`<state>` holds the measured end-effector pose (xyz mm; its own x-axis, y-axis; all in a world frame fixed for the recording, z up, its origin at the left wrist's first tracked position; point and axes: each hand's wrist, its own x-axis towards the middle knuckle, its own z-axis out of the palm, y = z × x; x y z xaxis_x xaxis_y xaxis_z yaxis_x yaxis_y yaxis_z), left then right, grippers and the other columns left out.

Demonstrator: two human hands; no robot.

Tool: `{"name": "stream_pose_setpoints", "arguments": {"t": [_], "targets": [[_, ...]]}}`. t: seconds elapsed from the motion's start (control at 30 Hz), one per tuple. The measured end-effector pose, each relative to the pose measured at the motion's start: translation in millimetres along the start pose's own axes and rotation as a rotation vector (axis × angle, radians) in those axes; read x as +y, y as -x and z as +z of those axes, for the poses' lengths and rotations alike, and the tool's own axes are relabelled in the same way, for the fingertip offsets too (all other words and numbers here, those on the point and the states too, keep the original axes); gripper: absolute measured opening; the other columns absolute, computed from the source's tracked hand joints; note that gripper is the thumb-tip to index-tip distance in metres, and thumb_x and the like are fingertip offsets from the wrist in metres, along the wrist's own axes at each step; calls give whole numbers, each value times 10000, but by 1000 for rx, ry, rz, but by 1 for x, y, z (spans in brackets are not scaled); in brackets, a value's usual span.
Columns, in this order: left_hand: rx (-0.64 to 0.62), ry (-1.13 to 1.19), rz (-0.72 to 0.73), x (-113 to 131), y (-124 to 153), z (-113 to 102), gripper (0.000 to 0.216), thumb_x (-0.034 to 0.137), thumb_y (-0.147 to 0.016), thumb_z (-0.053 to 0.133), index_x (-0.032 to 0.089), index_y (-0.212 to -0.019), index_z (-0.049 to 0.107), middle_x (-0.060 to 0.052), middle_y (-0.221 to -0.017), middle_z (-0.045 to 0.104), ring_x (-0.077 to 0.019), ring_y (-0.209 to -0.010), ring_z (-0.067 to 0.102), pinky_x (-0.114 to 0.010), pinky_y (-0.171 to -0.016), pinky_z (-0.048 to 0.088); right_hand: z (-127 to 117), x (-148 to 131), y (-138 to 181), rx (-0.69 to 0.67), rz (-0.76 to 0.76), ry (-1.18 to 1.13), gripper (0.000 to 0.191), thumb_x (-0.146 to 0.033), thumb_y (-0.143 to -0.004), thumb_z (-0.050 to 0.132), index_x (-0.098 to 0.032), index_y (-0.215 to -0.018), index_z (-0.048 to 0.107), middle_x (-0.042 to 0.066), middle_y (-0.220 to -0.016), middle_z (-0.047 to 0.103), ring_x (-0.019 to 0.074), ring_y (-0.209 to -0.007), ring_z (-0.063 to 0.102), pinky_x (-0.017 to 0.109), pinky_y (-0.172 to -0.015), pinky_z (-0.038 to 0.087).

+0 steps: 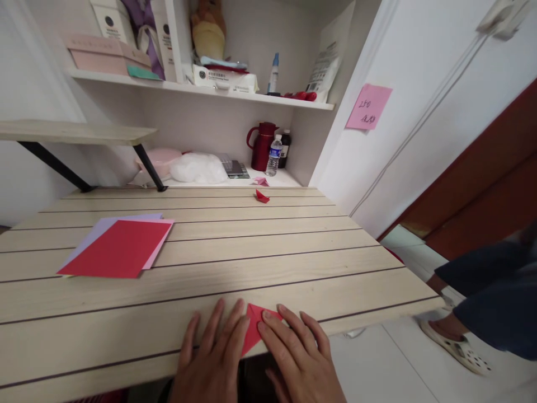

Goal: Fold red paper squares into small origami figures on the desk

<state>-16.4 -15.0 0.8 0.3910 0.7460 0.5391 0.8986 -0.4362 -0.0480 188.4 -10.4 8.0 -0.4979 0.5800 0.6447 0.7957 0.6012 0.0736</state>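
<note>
A folded piece of red paper [254, 324] lies at the near edge of the wooden table [251, 246]. My left hand [213, 358] lies flat on its left part, fingers stretched out. My right hand [300, 358] presses flat on its right part, fingertips on the paper. Both hands hide most of the sheet.
A stack of red, pink and lilac paper sheets [119, 246] lies at the left. A small folded red paper piece [262, 196] and a pink one [260, 181] sit at the far edge. Behind stand a red jug [262, 145] and a water bottle [274, 155]. Another person's leg and shoe [455, 344] are at the right.
</note>
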Motion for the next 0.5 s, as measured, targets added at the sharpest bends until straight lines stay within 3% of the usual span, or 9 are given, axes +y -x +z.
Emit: {"name": "stream_pose_setpoints", "arguments": {"t": [0.07, 0.17, 0.27, 0.37, 0.4, 0.47, 0.5], "targets": [[47, 7, 93, -9, 4, 1, 549, 58, -791, 484, 228, -1305, 576, 13, -1400, 602, -198, -1310, 510, -404, -1224, 96, -4, 3, -3, -3, 2, -49, 414, -129, -917, 498, -233, -1305, 599, 15, -1221, 698, 232, -1164, 561, 383, -980, 353], [92, -32, 247, -15, 7, 1, 433, 244, -823, 592, 221, -1255, 611, -24, -1342, 649, -249, -1235, 567, -425, -1221, 102, -11, 7, -7, -18, 15, -122, 366, -184, -934, 528, -265, -1282, 613, 20, -1121, 711, 205, -1060, 590, 336, -857, 396], [143, 8, 195, -16, 8, 0, 336, 260, -821, 624, 308, -1152, 649, 12, -1298, 679, -264, -1221, 582, -453, -1197, 169, -17, 8, -11, -11, 60, -217, 286, -206, -942, 547, -276, -1196, 657, 18, -1021, 716, 189, -945, 616, 318, -783, 418], [121, 207, 218, -13, 4, -4, 375, 247, -852, 595, 328, -1218, 602, 60, -1225, 715, -157, -1128, 642, -298, -1172, 232, -25, 7, -19, -8, 189, -453, 192, -191, -939, 558, -269, -1044, 699, 7, -876, 725, 160, -781, 642, 294, -714, 450], [124, 329, 164, -11, 2, -6, 410, 250, -861, 595, 311, -1265, 563, 44, -1178, 734, -135, -1077, 665, -265, -1128, 312, -27, 6, -23, -32, 280, -571, 163, -201, -937, 567, -262, -995, 707, 4, -834, 724, 151, -736, 643, 280, -689, 461], [137, 599, -229, -2, -6, -9, 467, 285, -885, 571, 290, -1343, 481, -36, -1235, 700, -187, -1120, 654, -324, -1020, 461, -31, 3, -33, -91, 535, -850, 122, -269, -928, 599, -232, -911, 714, 8, -769, 715, 142, -684, 639, 251, -645, 479], [119, 773, -351, 4, -11, -9, 496, 343, -880, 580, 301, -1360, 462, -60, -1276, 673, -216, -1134, 650, -347, -970, 504, -32, 1, -39, -115, 677, -1003, 149, -326, -915, 626, -213, -873, 712, 13, -747, 708, 143, -673, 636, 240, -628, 486]]}}
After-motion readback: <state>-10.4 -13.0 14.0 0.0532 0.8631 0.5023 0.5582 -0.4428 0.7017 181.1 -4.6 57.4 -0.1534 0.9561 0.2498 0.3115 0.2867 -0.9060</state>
